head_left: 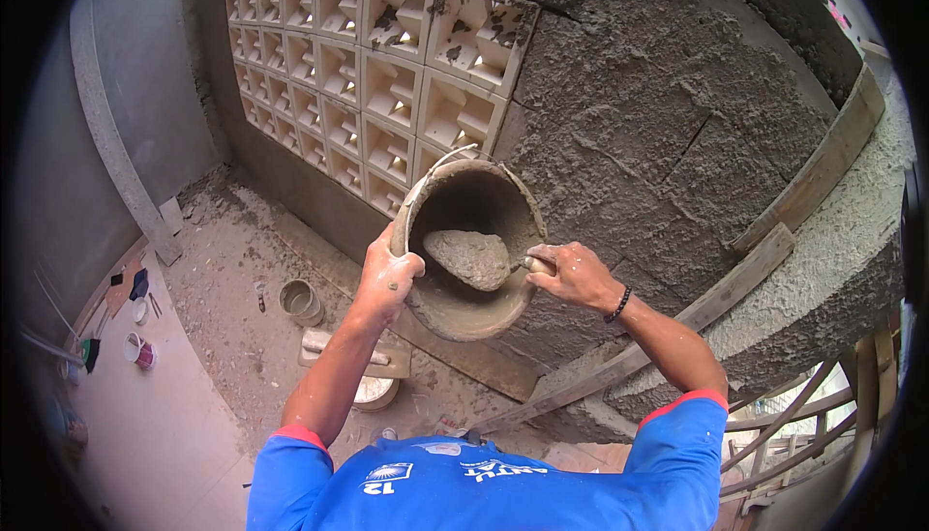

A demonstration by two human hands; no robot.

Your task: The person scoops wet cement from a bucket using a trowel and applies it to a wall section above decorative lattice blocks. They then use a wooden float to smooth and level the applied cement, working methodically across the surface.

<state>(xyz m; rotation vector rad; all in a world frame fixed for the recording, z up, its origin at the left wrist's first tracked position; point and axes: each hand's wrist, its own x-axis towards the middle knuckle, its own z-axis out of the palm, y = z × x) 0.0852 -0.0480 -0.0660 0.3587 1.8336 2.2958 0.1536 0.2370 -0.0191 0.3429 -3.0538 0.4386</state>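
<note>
My left hand [386, 278] grips the left rim of a mortar-caked bucket [461, 329], which is tilted so that I see into it. Inside lies a grey lump of wet mortar [468, 257]. The fingers of my right hand [579, 276] are closed at the bucket's right rim, round a pale stub that looks like a trowel handle [539, 265]; a blade cannot be made out under the mortar. The bucket's wire handle [426, 181] arcs over its left side. Beyond the bucket stands a wall of rough, wet plaster [668, 96].
Pale ventilation blocks [392, 86] fill the wall's left part. A wooden plank [668, 333] slants along the right. On the mortar-strewn floor stand a small bucket [301, 302], a float [363, 355] and a tub of white stuff [375, 393]. A red-and-white cup [140, 351] is farther left.
</note>
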